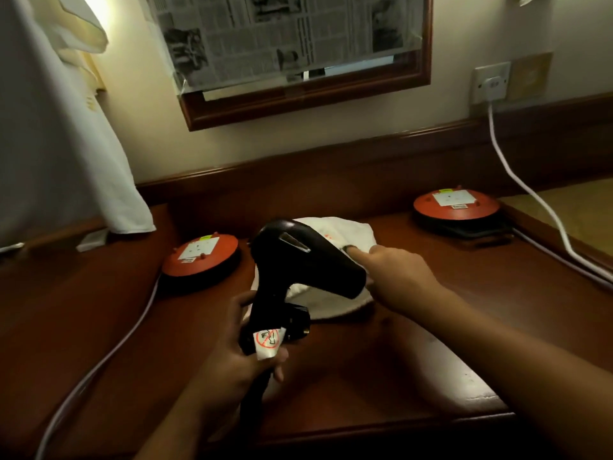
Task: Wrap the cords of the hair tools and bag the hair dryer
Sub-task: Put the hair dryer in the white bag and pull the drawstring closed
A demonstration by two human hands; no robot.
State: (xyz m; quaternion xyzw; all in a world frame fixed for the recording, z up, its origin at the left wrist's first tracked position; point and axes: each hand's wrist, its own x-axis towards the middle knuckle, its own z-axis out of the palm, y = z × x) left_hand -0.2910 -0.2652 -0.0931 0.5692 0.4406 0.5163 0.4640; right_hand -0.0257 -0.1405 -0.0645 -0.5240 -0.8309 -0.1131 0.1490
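Dark wooden desk top (398, 360) fills the lower part of the view, and both hands work over it. My reading starts at the left hand (232, 353): its fingers are curled round the handle of the black hair dryer (308, 257) and hold it upright, with the nozzle pointing to the right. Against the handle, just beside the fingers, sit the bundled cord and plug (295, 322) and a white warning tag (267, 341); one dark length goes down below the hand. The right hand (398, 270) reaches past the nozzle with its forefinger stretched onto the white bag (345, 234), which lies flat on the desk under and behind the dryer. Whether the other fingers pinch the cloth I cannot tell. Further out, one red cable reel (202, 257) stands left of the left hand and another red reel (456, 202) beyond the right hand. I judge that the dryer's cord is almost wrapped, while the bagging is not yet done. No other hair tool shows.
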